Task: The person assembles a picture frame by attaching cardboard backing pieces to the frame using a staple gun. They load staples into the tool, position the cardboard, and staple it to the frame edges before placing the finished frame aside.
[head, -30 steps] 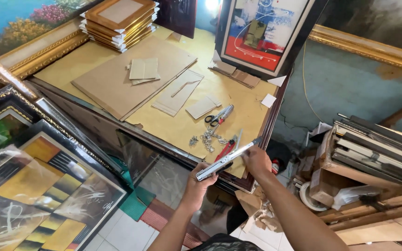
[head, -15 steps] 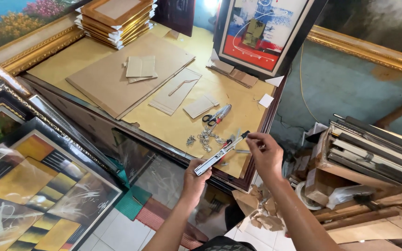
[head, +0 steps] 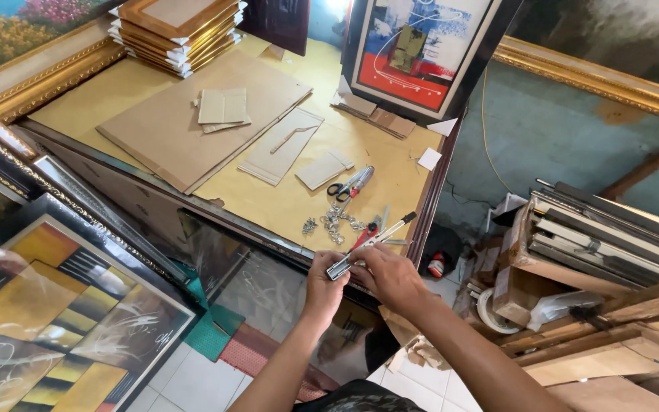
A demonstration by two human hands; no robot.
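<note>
Left hand (head: 326, 282): we pinch the lower end of the utility knife (head: 371, 246), frame centre.
Right hand (head: 390, 276): we grip its body.
Scissors (head: 348, 183): above, on the table (head: 101, 95).

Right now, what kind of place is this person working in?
Probably a picture-framing workshop. Stacked frames sit on the table, framed paintings lean nearby, and both hands hold a cutter.

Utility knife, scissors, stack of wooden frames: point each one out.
utility knife (head: 371, 244), head view, on the middle of its silver body.
scissors (head: 347, 185), head view, near the pivot.
stack of wooden frames (head: 177, 27), head view, on the top frame's backing.
</note>
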